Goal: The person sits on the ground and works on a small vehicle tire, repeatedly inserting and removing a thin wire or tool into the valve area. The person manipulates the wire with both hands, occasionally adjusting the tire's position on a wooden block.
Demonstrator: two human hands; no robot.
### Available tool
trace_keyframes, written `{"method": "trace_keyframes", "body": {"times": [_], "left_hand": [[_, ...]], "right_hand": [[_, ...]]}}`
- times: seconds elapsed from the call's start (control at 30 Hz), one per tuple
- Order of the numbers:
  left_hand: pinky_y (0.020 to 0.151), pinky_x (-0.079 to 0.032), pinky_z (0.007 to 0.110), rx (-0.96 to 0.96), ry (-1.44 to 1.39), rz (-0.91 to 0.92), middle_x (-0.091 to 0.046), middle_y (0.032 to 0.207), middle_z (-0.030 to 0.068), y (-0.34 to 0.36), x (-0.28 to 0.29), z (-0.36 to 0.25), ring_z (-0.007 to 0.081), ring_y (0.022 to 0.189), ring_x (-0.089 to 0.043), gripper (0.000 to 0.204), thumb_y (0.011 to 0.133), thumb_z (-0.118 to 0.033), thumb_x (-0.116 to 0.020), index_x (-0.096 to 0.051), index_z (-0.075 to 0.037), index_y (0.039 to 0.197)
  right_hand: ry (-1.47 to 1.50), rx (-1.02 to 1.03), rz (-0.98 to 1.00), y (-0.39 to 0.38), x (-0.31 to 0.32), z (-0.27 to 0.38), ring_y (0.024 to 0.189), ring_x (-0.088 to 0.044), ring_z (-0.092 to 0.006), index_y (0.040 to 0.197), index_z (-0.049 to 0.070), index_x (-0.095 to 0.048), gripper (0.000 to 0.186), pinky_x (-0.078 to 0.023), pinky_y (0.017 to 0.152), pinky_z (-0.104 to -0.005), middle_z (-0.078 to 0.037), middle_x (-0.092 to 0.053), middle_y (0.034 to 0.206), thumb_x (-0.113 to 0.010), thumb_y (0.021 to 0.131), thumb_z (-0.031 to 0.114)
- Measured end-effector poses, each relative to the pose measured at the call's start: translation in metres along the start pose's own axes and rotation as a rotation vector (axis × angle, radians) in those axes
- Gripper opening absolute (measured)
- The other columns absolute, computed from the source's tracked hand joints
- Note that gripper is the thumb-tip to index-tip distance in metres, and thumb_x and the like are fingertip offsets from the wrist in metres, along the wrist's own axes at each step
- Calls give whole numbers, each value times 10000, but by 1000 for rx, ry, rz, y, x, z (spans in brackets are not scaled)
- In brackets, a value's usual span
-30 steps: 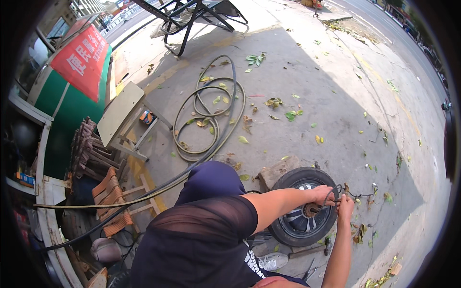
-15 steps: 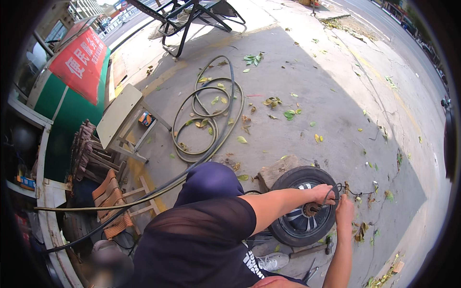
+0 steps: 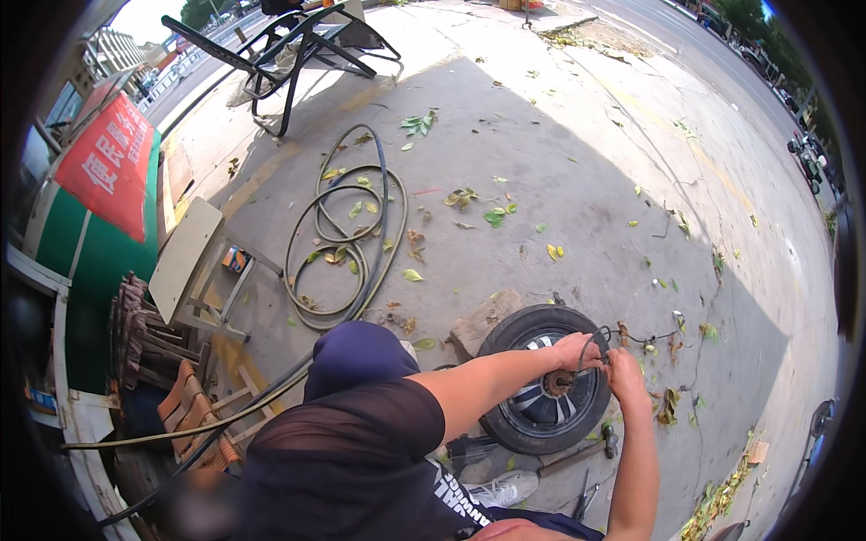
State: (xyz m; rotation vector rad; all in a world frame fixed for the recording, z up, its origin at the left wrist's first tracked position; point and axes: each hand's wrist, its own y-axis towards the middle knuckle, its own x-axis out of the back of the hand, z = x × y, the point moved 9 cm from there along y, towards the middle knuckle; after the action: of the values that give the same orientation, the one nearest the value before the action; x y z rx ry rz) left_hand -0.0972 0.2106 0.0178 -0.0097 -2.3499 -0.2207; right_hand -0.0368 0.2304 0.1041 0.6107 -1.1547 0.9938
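Observation:
A wheel with a black tyre [image 3: 497, 347] and a silver-and-black rim lies on its side on the ground in front of me. From its rusty hub [image 3: 558, 382] an axle end sticks up. My left hand [image 3: 577, 351] reaches over the wheel and pinches a thin black cable [image 3: 603, 332] that loops up by the tyre's right edge. Close beside it, my right hand [image 3: 624, 373] has its fingers closed on the same cable. The two hands almost meet, and the exact grip between the fingers is too small to see.
A block [image 3: 485, 322] touches the wheel's far-left side. Near my shoe lie a hammer [image 3: 577, 457] and a plier-like tool [image 3: 586, 494]. A coiled hose [image 3: 290, 261] stretches across the ground on the left, past a small table [image 3: 187, 260] and a woven-seat chair [image 3: 192, 410]. A black folding chair [image 3: 290, 95] stands far off.
The whole view has shifted, so the scene sits further left. Both hands stay at the cable by the wheel's edge, and the cable loop has changed shape slightly.

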Motion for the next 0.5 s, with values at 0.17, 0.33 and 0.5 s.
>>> {"method": "trace_keyframes", "body": {"times": [0.17, 0.33, 0.5], "left_hand": [[761, -478, 436, 5, 27, 94, -657, 868, 68, -2, -4, -5, 304, 897, -612, 311, 862, -397, -578, -684, -105, 870], [754, -492, 460, 16, -36, 78, -679, 809, 122, -5, 5, -9, 341, 836, -631, 390, 848, -447, -588, -706, -79, 800], [839, -468, 409, 54, -18, 117, -688, 931, 67, -2, 6, -10, 295, 976, -586, 373, 887, -433, -564, -726, -97, 883]], "right_hand": [[-40, -92, -36, 4, -10, -10, 744, -607, -434, 725, -23, -615, 236, -478, 665, -498, -241, -624, 760, -641, 829, 187], [110, -330, -140, 1, -25, -44, 622, -608, -407, 678, -38, -597, 317, -472, 595, -468, -238, -600, 651, -554, 882, 200], [1138, -961, -62, -24, -75, -92, 449, -500, -198, 700, 19, -549, 223, -382, 389, -337, -103, -561, 604, -494, 878, 142]]}}
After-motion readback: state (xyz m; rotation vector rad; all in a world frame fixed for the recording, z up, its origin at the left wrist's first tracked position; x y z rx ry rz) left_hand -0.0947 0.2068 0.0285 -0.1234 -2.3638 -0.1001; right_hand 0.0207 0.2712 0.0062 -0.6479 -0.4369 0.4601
